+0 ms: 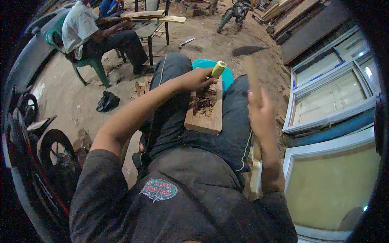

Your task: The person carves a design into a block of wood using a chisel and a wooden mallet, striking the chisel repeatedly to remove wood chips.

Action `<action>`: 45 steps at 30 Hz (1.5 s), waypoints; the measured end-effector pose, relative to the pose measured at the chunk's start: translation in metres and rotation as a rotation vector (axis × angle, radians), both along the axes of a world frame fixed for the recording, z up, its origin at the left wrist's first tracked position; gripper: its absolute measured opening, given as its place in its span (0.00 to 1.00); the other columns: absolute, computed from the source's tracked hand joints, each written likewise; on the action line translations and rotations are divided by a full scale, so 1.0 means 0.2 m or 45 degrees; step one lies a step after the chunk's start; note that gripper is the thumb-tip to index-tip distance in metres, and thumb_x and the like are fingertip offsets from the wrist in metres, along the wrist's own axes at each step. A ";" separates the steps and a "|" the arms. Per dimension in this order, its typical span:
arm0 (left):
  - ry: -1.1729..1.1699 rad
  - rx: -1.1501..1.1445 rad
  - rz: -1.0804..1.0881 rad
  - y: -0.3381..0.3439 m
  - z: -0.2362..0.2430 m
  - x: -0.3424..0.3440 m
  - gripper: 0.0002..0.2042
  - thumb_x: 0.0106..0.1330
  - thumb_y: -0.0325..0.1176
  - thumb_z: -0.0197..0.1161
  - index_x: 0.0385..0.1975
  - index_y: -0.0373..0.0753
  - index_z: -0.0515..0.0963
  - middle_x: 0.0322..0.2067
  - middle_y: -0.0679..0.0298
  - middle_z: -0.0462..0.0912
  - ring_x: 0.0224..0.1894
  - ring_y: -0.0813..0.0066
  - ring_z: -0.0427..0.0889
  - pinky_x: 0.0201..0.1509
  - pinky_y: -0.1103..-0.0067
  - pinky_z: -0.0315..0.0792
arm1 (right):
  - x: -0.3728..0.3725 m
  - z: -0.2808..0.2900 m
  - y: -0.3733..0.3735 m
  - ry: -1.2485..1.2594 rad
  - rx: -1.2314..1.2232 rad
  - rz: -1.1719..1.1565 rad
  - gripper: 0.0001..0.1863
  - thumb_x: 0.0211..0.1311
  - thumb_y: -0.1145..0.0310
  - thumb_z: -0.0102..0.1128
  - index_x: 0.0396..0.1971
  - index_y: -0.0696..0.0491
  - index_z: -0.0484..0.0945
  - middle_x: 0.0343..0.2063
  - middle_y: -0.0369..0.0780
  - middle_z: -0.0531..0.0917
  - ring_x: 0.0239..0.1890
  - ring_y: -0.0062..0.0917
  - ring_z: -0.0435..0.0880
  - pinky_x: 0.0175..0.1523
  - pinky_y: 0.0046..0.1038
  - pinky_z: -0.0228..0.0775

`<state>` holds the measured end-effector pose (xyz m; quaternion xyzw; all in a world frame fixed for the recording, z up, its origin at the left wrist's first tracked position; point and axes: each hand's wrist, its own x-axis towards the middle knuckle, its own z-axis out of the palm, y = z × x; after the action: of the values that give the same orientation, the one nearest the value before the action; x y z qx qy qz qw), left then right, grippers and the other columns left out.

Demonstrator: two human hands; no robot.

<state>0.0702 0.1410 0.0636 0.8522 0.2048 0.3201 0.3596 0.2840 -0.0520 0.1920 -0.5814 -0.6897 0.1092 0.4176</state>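
Note:
A rectangular wooden block (pixel 202 122) lies across my lap, with a rough hollow full of dark chips (pixel 204 103) cut into it. My left hand (pixel 200 80) is closed on the yellow handle of a chisel-like tool (pixel 219 69) at the block's far end; its blade is hidden. My right hand (pixel 259 107) is raised to the right of the block, wrapped round the long wooden handle of a hammer-like tool (pixel 253 75), whose dark head (pixel 248 50) is blurred by motion. A teal plastic surface (pixel 225 79) shows behind the block, between my knees.
At upper left another person (pixel 79 32) sits on a green chair (pixel 83 65) by a metal table holding planks (pixel 174 19). Motorbike parts (pixel 56 150) stand left. A black bag (pixel 108 101) and knife-like tool (pixel 187 41) lie on the ground. Framed windows (pixel 324 97) line the right, a bicycle (pixel 227 18) behind.

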 end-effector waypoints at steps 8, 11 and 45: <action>0.035 0.137 0.050 -0.03 0.04 0.07 0.17 0.72 0.41 0.57 0.54 0.38 0.69 0.41 0.47 0.83 0.45 0.49 0.83 0.46 0.63 0.74 | 0.00 0.04 -0.05 0.809 0.313 0.270 0.16 0.77 0.58 0.44 0.52 0.55 0.63 0.23 0.34 0.69 0.20 0.16 0.68 0.24 0.19 0.64; 0.050 0.082 0.078 -0.03 0.04 0.06 0.17 0.72 0.41 0.56 0.53 0.37 0.69 0.39 0.49 0.83 0.43 0.52 0.83 0.45 0.65 0.74 | 0.07 -0.12 0.07 -0.161 -0.162 0.012 0.16 0.73 0.58 0.51 0.44 0.57 0.71 0.23 0.42 0.76 0.28 0.28 0.79 0.33 0.34 0.70; 0.021 0.189 0.033 0.02 -0.03 0.06 0.17 0.72 0.41 0.57 0.53 0.36 0.70 0.41 0.50 0.83 0.45 0.54 0.83 0.47 0.66 0.75 | 0.09 -0.12 0.12 -0.370 -0.012 0.055 0.13 0.73 0.57 0.51 0.42 0.51 0.75 0.19 0.30 0.72 0.19 0.16 0.72 0.24 0.23 0.66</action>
<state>0.0821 0.1459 0.0573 0.8764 0.1944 0.3321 0.2895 0.3027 -0.0274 0.1685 -0.5781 -0.7548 0.0361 0.3080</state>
